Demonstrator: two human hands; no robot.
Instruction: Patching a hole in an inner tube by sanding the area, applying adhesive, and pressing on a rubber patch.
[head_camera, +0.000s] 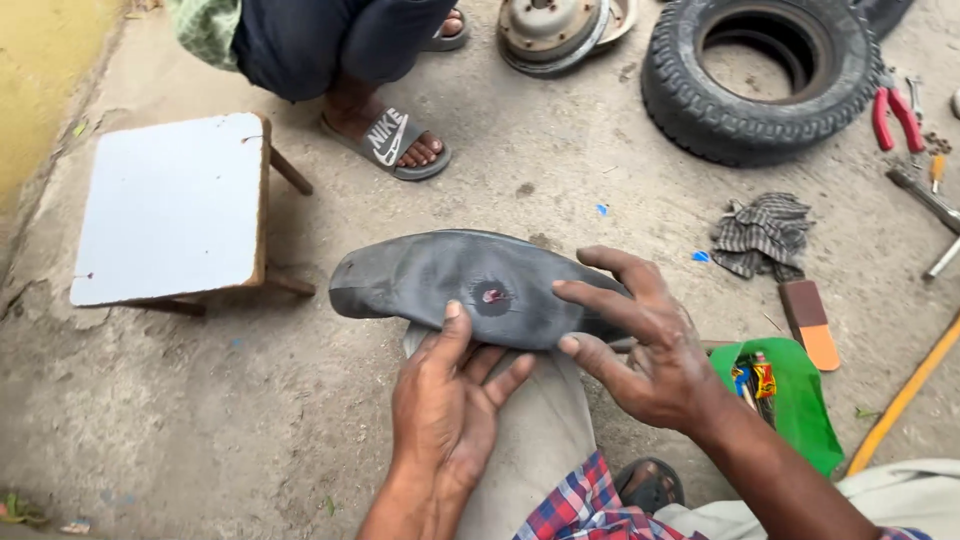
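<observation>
A black rubber inner tube (430, 275) lies folded across my knee. A round buffed patch area with a small reddish spot (492, 296) shows on it. My left hand (450, 395) supports the tube from below, thumb pressed on the rubber just left of the spot. My right hand (640, 335) rests on the tube's right part, fingers spread and pointing towards the spot. Neither hand has a tool in it.
A low white-topped wooden stool (170, 205) stands at left. Another person's sandalled foot (395, 140) is ahead. A tyre (760, 75) and wheel rim (550, 30) lie beyond. A striped rag (765, 235), red pliers (897, 115), an orange-brown block (810, 322) and a green bag (790, 395) lie at right.
</observation>
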